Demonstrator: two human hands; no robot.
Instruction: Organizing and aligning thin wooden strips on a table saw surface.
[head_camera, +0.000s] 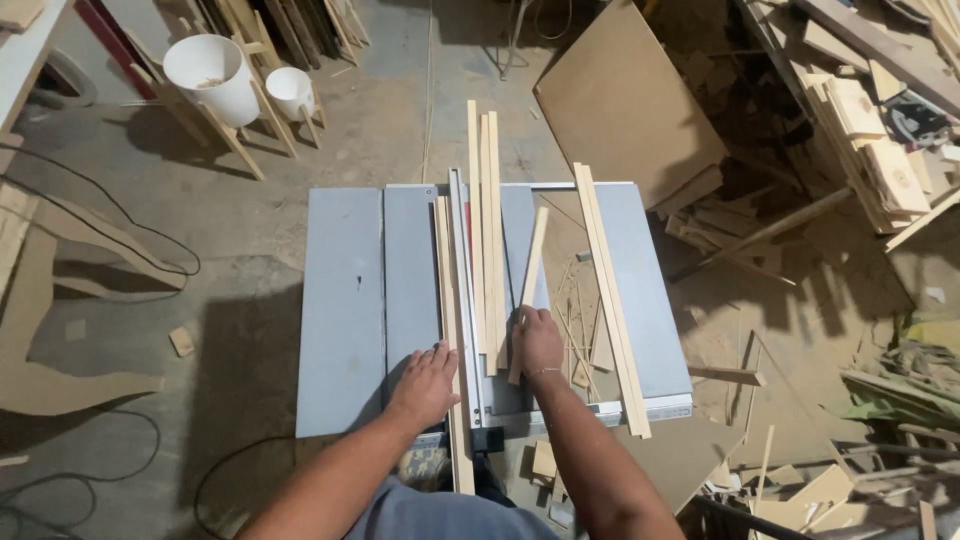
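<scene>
I look down on a grey table saw (345, 310) with a metal rip fence (463, 290) running front to back. My left hand (424, 383) lies flat on the table left of the fence, its fingers against a thin wood strip (448, 290) that runs along the fence. My right hand (537, 343) presses on a short wood strip (528, 280) lying right of the fence. Between the two, several long strips (486, 220) lie side by side and stick out past the far edge. Two more long strips (608, 300) lie slanted on the table's right side.
Two white buckets (212, 75) on wooden stands are at the far left. A brown board (625, 100) leans beyond the saw. Offcuts and stacked wood (860, 140) pile up at the right. Black cables (120, 210) cross the dusty floor at left. Scraps lie under the table's front.
</scene>
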